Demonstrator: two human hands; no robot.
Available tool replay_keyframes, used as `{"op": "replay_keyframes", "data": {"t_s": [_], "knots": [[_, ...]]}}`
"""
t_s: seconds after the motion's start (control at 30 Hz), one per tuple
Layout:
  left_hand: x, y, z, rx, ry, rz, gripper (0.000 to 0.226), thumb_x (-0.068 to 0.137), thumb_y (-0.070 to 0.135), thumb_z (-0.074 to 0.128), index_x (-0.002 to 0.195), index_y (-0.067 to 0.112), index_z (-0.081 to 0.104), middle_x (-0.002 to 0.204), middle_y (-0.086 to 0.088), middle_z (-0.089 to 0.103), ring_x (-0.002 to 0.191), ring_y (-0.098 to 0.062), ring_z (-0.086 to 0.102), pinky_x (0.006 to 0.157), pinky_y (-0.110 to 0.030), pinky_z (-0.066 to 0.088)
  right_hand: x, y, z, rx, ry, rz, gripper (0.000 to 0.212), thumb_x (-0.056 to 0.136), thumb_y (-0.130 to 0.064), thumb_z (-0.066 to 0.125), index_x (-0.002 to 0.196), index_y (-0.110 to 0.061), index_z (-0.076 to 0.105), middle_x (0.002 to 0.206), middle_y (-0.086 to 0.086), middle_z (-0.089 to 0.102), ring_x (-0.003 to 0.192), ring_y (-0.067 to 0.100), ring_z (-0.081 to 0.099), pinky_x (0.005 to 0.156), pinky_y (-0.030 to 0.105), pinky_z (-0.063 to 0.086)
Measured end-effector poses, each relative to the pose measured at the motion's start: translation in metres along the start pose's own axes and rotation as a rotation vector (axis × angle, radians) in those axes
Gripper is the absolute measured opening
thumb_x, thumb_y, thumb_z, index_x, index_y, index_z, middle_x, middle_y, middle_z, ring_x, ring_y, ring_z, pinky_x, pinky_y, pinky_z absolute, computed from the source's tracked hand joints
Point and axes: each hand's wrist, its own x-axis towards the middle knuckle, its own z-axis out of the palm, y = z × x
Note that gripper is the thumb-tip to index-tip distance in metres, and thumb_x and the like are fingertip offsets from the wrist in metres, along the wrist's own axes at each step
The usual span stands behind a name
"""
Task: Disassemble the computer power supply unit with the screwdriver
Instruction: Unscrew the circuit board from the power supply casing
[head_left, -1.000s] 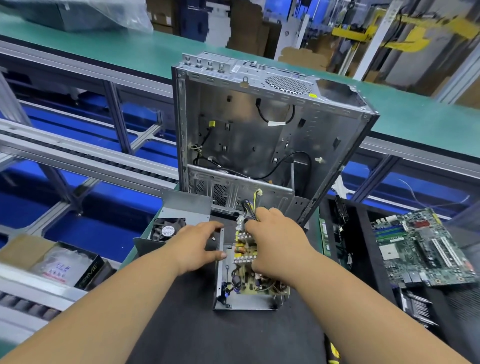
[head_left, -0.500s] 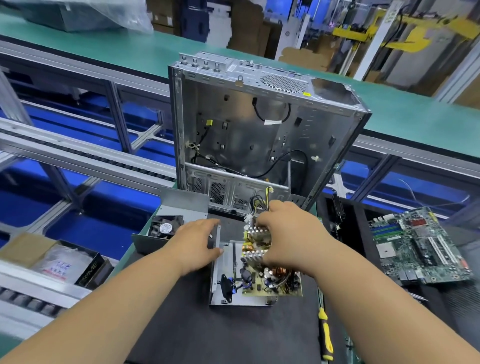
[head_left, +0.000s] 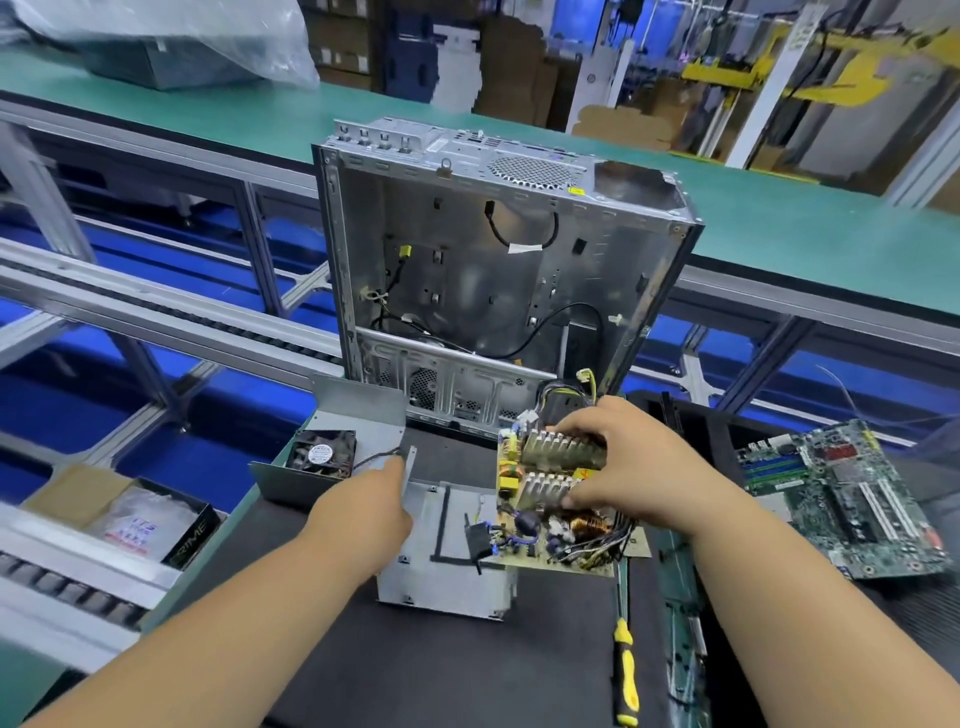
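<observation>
Right now the right hand (head_left: 631, 467) grips the circuit board (head_left: 550, 525) by its silver heat sinks (head_left: 558, 451), tilting it up off the metal tray (head_left: 441, 566). Across from it, the left hand (head_left: 363, 512) holds the tray's upright wall, fingers curled over the edge. Nearer than the right hand, the yellow-handled screwdriver (head_left: 625, 675) lies on the desk (head_left: 415, 670). Beyond both hands stands an open computer case (head_left: 467, 280).
</observation>
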Motion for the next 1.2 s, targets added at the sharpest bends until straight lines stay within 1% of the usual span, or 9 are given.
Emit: {"op": "replay_keyframes", "data": {"t_s": [0.2,0.33,0.5,0.57,0.67,0.83,1.0,1.13,1.2], "knots": [[-0.002,-0.010,-0.007,0.219,0.000,0.045,0.042,0.089,0.011,0.045,0.128,0.028,0.042,0.081,0.005,0.055,0.070,-0.023,0.052,0.055,-0.031,0.036,0.000,0.030,0.008,0.020,-0.063,-0.007,0.068,0.060,-0.032,0.088,0.121,-0.041,0.059,0.104,-0.016,0.045,0.096,0.008,0.053,0.079,0.031,0.051],[-0.001,-0.024,-0.010,0.370,-0.004,0.144,0.057,0.089,0.008,0.044,0.138,0.034,0.032,0.085,0.006,0.054,0.070,-0.020,0.051,0.050,-0.031,0.033,0.006,0.038,0.017,-0.021,-0.132,-0.064,0.072,0.062,-0.026,0.089,0.125,-0.039,0.058,0.102,-0.018,0.041,0.096,0.008,0.051,0.077,0.027,0.047],[0.006,-0.042,-0.022,0.472,-0.023,0.344,0.067,0.093,0.023,0.052,0.148,0.045,0.019,0.105,0.009,0.057,0.093,-0.019,0.060,0.058,-0.032,0.037,0.020,0.038,0.024,-0.109,-0.224,-0.208,0.067,0.066,-0.012,0.083,0.121,-0.041,0.058,0.098,-0.019,0.038,0.085,0.000,0.048,0.062,0.018,0.040],[0.009,-0.051,-0.029,0.495,-0.045,0.435,0.065,0.093,0.022,0.053,0.149,0.044,0.027,0.117,0.009,0.053,0.103,-0.019,0.056,0.070,-0.033,0.041,0.027,0.033,0.027,-0.163,-0.252,-0.264,0.066,0.068,-0.008,0.075,0.122,-0.040,0.057,0.099,-0.018,0.037,0.091,0.004,0.047,0.066,0.025,0.046],[0.013,-0.065,-0.035,0.524,-0.055,0.523,0.069,0.089,0.008,0.052,0.147,0.042,0.039,0.123,0.008,0.049,0.105,-0.019,0.052,0.079,-0.030,0.039,0.039,0.023,0.033,-0.245,-0.290,-0.357,0.065,0.072,-0.004,0.066,0.127,-0.037,0.055,0.103,-0.013,0.038,0.110,0.014,0.046,0.079,0.037,0.050],[0.021,-0.074,-0.033,0.471,-0.013,0.578,0.064,0.087,0.006,0.050,0.141,0.041,0.048,0.124,0.008,0.052,0.109,-0.020,0.050,0.092,-0.032,0.039,0.057,-0.001,0.054,-0.385,-0.321,-0.540,0.065,0.073,0.001,0.062,0.128,-0.032,0.057,0.108,-0.010,0.045,0.110,0.018,0.044,0.085,0.030,0.041],[0.022,-0.078,-0.033,0.258,0.073,0.537,0.048,0.084,0.008,0.056,0.125,0.032,0.066,0.112,0.008,0.060,0.107,-0.017,0.055,0.091,-0.030,0.039,0.077,-0.018,0.075,-0.442,-0.281,-0.601,0.064,0.074,0.001,0.060,0.131,-0.028,0.055,0.114,-0.005,0.049,0.108,0.022,0.045,0.080,0.038,0.047],[0.025,-0.082,-0.037,0.267,0.044,0.578,0.041,0.091,0.013,0.055,0.124,0.034,0.066,0.113,0.009,0.062,0.109,-0.017,0.052,0.089,-0.031,0.035,0.099,-0.021,0.085,-0.484,-0.269,-0.634,0.061,0.078,0.002,0.063,0.131,-0.027,0.057,0.115,-0.003,0.052,0.116,0.020,0.042,0.103,0.034,0.030],[0.025,-0.082,-0.040,0.268,0.039,0.619,0.041,0.091,0.012,0.056,0.124,0.035,0.067,0.112,0.011,0.062,0.107,-0.017,0.052,0.086,-0.030,0.031,0.109,-0.020,0.089,-0.501,-0.284,-0.635,0.061,0.079,0.003,0.063,0.132,-0.027,0.057,0.117,-0.004,0.052,0.119,0.019,0.040,0.108,0.032,0.024]]}}
